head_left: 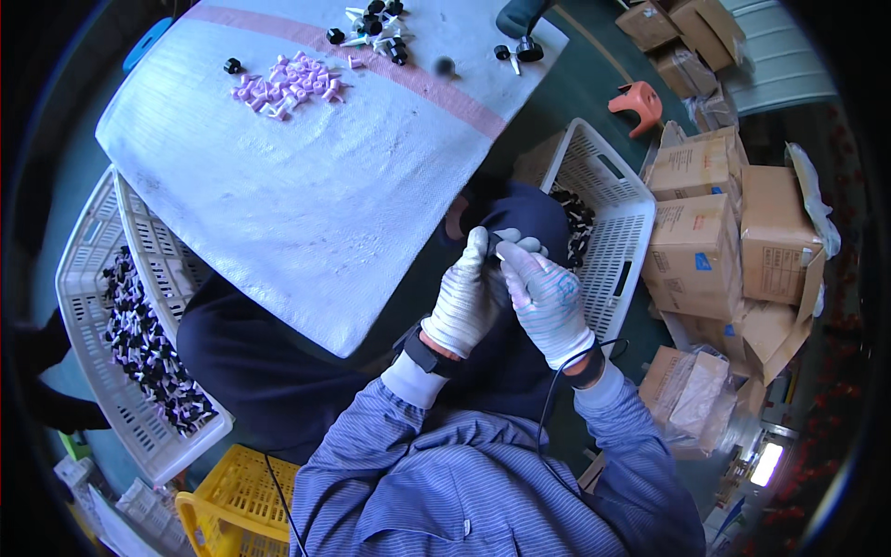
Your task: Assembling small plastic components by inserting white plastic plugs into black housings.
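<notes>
Small dark part (494, 244) held over navy trouser leg (529, 206), beside bench (278, 200). Left hand (462, 299) grip closed on it; right hand (546, 302) pinching same part, contact partly hidden. Probably light, stiff, smooth plastic; best pinched by sides.

Parts (290, 85) on table (278, 195) — crates (617, 206) either side

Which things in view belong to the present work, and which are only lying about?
Probably in the job:
left hand
right hand
small dark piece between them
pink pieces, black knobs on the table
white crates of small parts

Apparently just lying about:
orange stool
cardboard boxes
</notes>
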The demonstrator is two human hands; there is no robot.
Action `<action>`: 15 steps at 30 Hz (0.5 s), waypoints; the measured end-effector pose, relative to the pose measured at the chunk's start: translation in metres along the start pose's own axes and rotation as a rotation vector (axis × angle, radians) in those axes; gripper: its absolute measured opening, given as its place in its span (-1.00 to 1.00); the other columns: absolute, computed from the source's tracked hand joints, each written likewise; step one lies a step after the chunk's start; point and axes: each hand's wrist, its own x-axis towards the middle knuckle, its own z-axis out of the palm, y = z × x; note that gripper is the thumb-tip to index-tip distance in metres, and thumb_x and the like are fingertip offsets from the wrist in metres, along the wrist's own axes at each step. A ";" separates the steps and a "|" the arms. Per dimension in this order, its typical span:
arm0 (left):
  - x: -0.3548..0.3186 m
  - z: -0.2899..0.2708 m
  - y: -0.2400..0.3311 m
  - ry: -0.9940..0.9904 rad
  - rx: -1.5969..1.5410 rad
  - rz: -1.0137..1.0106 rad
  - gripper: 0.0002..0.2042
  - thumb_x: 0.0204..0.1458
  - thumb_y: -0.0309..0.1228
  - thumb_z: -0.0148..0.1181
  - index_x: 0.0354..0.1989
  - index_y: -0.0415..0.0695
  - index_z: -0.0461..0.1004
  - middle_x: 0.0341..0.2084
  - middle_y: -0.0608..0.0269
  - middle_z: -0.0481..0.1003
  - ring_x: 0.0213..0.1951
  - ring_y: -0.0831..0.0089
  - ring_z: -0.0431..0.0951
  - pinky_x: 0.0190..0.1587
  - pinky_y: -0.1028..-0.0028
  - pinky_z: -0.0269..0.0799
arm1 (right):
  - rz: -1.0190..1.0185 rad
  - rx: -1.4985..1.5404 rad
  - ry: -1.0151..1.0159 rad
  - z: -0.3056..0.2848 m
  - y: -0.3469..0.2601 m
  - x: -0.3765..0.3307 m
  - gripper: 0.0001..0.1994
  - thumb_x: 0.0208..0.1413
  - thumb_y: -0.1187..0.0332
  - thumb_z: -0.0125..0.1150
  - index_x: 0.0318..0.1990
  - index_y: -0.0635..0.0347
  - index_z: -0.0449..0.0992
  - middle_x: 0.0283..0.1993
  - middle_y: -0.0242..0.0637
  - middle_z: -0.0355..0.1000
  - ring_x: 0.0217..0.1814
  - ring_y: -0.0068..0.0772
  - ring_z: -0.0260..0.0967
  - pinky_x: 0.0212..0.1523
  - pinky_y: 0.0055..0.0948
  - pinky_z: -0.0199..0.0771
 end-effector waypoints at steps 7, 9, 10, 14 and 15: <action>-0.016 -0.005 0.004 0.015 0.606 0.393 -0.62 0.28 -0.13 -0.02 0.04 -0.20 0.38 -0.11 0.07 0.51 -0.07 0.40 0.50 0.07 0.39 0.40 | 0.162 0.057 0.021 0.017 -0.004 -0.014 -0.82 0.16 0.41 0.14 -0.09 0.20 0.48 -0.33 -0.10 0.53 -0.30 -0.11 0.53 -0.34 -0.26 0.53; -0.022 0.001 0.009 0.063 0.694 0.418 -0.67 0.30 -0.21 -0.05 0.06 -0.20 0.36 -0.13 0.11 0.50 -0.17 0.51 0.49 -0.02 0.47 0.42 | 0.128 0.093 0.026 0.022 -0.004 -0.011 -0.83 0.17 0.40 0.14 -0.10 0.20 0.47 -0.33 -0.09 0.53 -0.30 -0.08 0.52 -0.34 -0.24 0.53; -0.025 0.004 0.011 0.090 0.711 0.434 -0.68 0.30 -0.23 -0.04 0.07 -0.20 0.35 -0.13 0.14 0.49 -0.19 0.55 0.46 -0.05 0.49 0.41 | 0.097 0.119 0.022 0.025 -0.004 -0.009 -0.83 0.18 0.40 0.13 -0.11 0.20 0.47 -0.33 -0.09 0.52 -0.29 -0.04 0.52 -0.33 -0.22 0.52; -0.036 0.013 0.029 0.125 0.857 0.500 -0.65 0.27 -0.26 0.02 0.10 -0.22 0.34 -0.10 0.23 0.50 -0.10 0.54 0.44 0.02 0.51 0.36 | 0.078 0.324 0.054 0.047 -0.003 0.005 -0.82 0.10 0.47 0.13 -0.12 0.20 0.47 -0.24 -0.06 0.50 -0.21 0.05 0.48 -0.27 -0.18 0.50; -0.038 0.011 0.036 0.176 1.045 0.563 -0.64 0.27 -0.26 0.03 0.12 -0.22 0.33 -0.09 0.25 0.49 -0.11 0.56 0.44 0.01 0.53 0.36 | 0.070 0.336 0.059 0.055 -0.003 0.011 -0.82 0.10 0.47 0.13 -0.12 0.20 0.47 -0.24 -0.06 0.50 -0.21 0.05 0.48 -0.27 -0.18 0.50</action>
